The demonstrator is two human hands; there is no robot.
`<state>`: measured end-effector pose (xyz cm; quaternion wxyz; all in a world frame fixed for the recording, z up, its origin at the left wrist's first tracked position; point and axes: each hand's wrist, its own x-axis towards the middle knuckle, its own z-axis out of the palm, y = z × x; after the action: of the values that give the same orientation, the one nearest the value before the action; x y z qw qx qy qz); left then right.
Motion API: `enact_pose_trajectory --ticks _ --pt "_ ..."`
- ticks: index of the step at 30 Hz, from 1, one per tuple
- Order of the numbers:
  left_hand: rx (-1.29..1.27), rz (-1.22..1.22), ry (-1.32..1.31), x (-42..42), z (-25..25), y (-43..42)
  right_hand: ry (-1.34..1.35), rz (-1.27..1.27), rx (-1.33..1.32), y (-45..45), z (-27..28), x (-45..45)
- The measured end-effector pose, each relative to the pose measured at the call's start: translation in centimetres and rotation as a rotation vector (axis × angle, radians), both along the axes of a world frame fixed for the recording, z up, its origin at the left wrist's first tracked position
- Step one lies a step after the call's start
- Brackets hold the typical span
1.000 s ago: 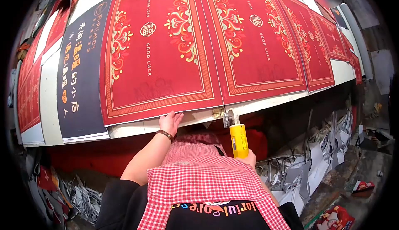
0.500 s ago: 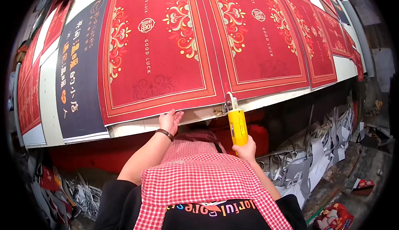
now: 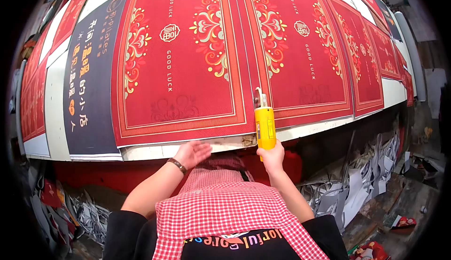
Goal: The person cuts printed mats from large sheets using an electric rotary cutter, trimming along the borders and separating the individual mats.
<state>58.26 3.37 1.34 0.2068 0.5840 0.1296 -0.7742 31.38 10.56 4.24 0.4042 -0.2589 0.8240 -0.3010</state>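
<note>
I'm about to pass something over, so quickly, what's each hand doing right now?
Left hand: open, holding nothing, by the red mat's near edge.
Right hand: closed around the yellow cutter.

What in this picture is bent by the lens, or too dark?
Head view: the table edge bows and black rounds off the corners; the red mats are brightly lit, the space below dark; the yellow power tool looks fairly sharp.

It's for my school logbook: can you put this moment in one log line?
right hand: holds yellow tool | tool head: at seam of two red sheets | left hand: open, near table edge
</note>
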Motion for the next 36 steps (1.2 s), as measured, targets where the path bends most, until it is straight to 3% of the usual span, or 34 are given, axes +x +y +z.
enact_pose_trajectory --ticks 1,3,6,8,9,10,12,15,18,36 --pt "0.059 -0.153 0.087 0.7 -0.3 -0.2 -0.023 -0.005 -0.014 -0.7 -0.3 0.0" --pt "-0.075 -0.398 0.001 0.9 0.6 -0.9 -0.005 -0.005 -0.041 -1.9 -1.6 -0.1" --pt "-0.513 -0.615 -0.295 1.0 0.3 -5.3 -0.001 -0.030 -0.092 -4.1 -1.9 0.0" --pt "-1.011 -0.791 -0.813 1.8 -2.8 -9.0 -0.013 -0.049 -0.123 -5.9 -1.9 0.0" --pt "-1.114 -0.899 -0.978 2.3 -2.8 -11.7 0.012 -0.026 -0.107 -6.7 -2.0 -0.2" --pt "-1.118 -1.015 -1.195 2.3 -3.3 -13.9 0.037 -0.003 -0.092 -7.5 -2.1 -0.4" --pt "-0.858 -1.152 -1.338 1.5 -2.6 -17.7 0.053 0.004 -0.089 -9.0 -2.4 -0.6" --pt "-0.493 -1.340 -1.190 0.7 -2.2 -21.6 0.087 0.025 -0.107 -11.1 -3.1 -0.9" --pt "-0.392 -1.448 -1.128 -0.5 -2.8 -21.3 0.045 0.013 -0.133 -13.3 -3.4 -0.9" --pt "-0.282 -1.553 -1.068 -0.7 -2.9 -22.3 -0.017 0.005 -0.226 -29.8 -5.5 -2.0"
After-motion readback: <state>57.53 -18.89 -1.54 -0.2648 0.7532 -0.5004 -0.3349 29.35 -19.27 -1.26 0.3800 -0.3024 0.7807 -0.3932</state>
